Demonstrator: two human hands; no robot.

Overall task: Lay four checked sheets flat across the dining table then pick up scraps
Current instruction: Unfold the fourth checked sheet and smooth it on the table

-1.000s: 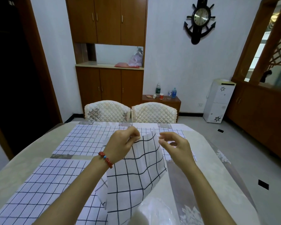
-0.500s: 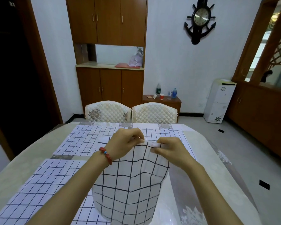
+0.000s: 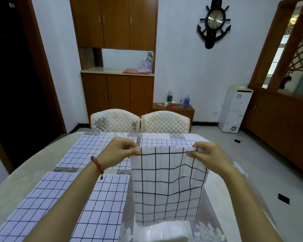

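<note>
A white sheet with black checks (image 3: 168, 186) hangs upright above the near right part of the dining table (image 3: 24, 172). My left hand (image 3: 120, 153) pinches its top left corner and my right hand (image 3: 208, 158) pinches its top right corner, so the top edge is stretched level. Three other checked sheets lie flat on the table: one near left (image 3: 73, 203), one far left (image 3: 87, 149), one far right (image 3: 166, 141), partly hidden behind the held sheet. A clear plastic scrap (image 3: 161, 231) lies below the sheet at the table's near edge.
Two quilted white chairs (image 3: 140, 121) stand at the table's far side. Behind them are a wooden cabinet (image 3: 117, 95) and a low side table with bottles (image 3: 173, 109). A white dispenser (image 3: 234, 109) stands by the right wall.
My right hand took hold of the sheet's top edge, then both hands moved apart. The sheet went from curled and slanted to spread wide and hanging straight.
</note>
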